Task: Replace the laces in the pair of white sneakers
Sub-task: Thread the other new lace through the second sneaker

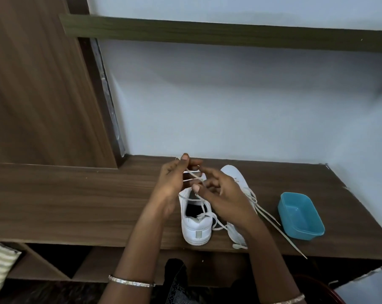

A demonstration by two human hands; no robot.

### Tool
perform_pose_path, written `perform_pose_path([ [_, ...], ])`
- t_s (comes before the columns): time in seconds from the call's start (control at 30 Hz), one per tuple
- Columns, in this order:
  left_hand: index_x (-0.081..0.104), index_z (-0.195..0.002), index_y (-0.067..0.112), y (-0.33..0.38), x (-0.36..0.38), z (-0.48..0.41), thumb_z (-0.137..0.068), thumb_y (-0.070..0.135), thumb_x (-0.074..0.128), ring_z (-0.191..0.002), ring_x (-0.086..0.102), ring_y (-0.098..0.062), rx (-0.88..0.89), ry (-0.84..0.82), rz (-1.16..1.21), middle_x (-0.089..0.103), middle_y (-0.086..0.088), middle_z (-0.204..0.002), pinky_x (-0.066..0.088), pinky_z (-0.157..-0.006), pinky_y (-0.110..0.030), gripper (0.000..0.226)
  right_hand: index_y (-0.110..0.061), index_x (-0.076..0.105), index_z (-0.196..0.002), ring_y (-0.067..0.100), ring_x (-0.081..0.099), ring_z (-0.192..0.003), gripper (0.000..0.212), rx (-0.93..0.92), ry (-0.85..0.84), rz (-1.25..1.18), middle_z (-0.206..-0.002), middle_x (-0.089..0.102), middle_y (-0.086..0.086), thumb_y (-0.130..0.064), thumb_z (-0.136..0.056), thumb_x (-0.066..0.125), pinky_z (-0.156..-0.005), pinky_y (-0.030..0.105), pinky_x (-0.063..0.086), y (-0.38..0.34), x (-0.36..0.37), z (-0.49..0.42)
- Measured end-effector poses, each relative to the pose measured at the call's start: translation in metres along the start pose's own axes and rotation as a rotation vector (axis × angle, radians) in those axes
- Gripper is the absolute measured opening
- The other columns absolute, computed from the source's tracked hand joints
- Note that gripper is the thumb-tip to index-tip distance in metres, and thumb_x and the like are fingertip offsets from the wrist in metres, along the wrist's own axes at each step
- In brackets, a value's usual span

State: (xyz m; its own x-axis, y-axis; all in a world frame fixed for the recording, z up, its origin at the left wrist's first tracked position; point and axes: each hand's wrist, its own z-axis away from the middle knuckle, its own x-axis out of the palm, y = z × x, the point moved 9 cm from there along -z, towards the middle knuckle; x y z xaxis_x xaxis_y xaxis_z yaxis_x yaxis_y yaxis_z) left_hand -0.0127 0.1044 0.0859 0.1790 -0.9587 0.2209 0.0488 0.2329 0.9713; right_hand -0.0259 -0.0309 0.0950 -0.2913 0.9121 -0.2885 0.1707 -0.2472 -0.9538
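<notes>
Two white sneakers [196, 229] stand side by side on the counter [76, 205] at lower centre. Above them the left hand [174, 181] has its grip pinched on a white lace [193, 175]; the right hand [223, 194] curls its grip round the same lace. A blue tub [301, 216] sits to their right.

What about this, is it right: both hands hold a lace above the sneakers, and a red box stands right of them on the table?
Only the colour is wrong: in the head view the box is blue. The left hand and right hand do hold a lace above the sneakers; the rest stands.
</notes>
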Motion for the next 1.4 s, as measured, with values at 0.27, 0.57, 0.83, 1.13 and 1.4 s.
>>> perform_pose_path([
  [0.27, 0.073, -0.094, 0.005, -0.016, -0.053, -0.023, -0.105, 0.033, 0.048, -0.066, 0.066, -0.016, -0.122, 0.204, -0.096, 0.072, -0.007, -0.076, 0.055, -0.059, -0.028, 0.04, -0.017, 0.077, -0.085, 0.007, 0.046, -0.055, 0.023, 0.099, 0.016, 0.023, -0.057, 0.056, -0.01, -0.03, -0.098, 0.063, -0.055, 0.021, 0.039, 0.029, -0.04, -0.009],
  [0.57, 0.053, -0.081, 0.014, -0.06, -0.108, -0.034, -0.109, 0.026, 0.033, -0.063, 0.071, -0.014, -0.306, 0.436, 0.443, 0.073, -0.004, -0.063, 0.057, -0.052, -0.027, 0.036, -0.023, 0.077, -0.078, 0.0, 0.055, -0.052, 0.021, 0.134, 0.362, 0.199, -0.056, 0.065, -0.017, -0.025, -0.096, 0.066, -0.062, 0.025, 0.044, 0.07, -0.13, 0.011],
  [0.83, 0.069, -0.095, 0.015, -0.049, -0.087, -0.043, -0.107, 0.022, 0.039, -0.037, 0.031, -0.006, -0.182, 0.291, -0.002, 0.045, 0.004, -0.053, 0.029, -0.04, -0.02, 0.033, -0.029, 0.075, -0.1, -0.005, 0.06, -0.087, 0.017, 0.027, 0.337, 0.497, -0.099, 0.069, -0.015, -0.02, -0.086, 0.075, -0.078, 0.007, 0.04, 0.057, -0.105, -0.013],
  [1.13, 0.064, -0.099, 0.013, -0.064, 0.023, -0.041, -0.107, 0.018, 0.042, -0.049, 0.047, 0.001, 0.093, -0.323, -0.546, 0.054, 0.013, -0.056, 0.038, -0.053, -0.017, 0.024, -0.017, 0.078, -0.088, 0.011, 0.068, -0.076, 0.028, 0.244, 0.041, -0.13, -0.076, 0.074, -0.005, -0.044, -0.09, 0.07, -0.081, 0.034, 0.055, 0.064, 0.001, -0.073],
  [1.4, 0.068, -0.096, 0.011, -0.086, 0.041, -0.056, -0.104, 0.027, 0.05, -0.053, 0.055, 0.0, 0.141, -0.366, -0.732, 0.059, 0.01, -0.062, 0.044, -0.058, -0.02, 0.025, -0.006, 0.074, -0.099, 0.02, 0.075, -0.078, 0.014, 0.309, 0.234, -0.451, -0.089, 0.078, 0.01, -0.014, -0.097, 0.063, -0.06, 0.027, 0.054, 0.095, -0.013, -0.098],
])
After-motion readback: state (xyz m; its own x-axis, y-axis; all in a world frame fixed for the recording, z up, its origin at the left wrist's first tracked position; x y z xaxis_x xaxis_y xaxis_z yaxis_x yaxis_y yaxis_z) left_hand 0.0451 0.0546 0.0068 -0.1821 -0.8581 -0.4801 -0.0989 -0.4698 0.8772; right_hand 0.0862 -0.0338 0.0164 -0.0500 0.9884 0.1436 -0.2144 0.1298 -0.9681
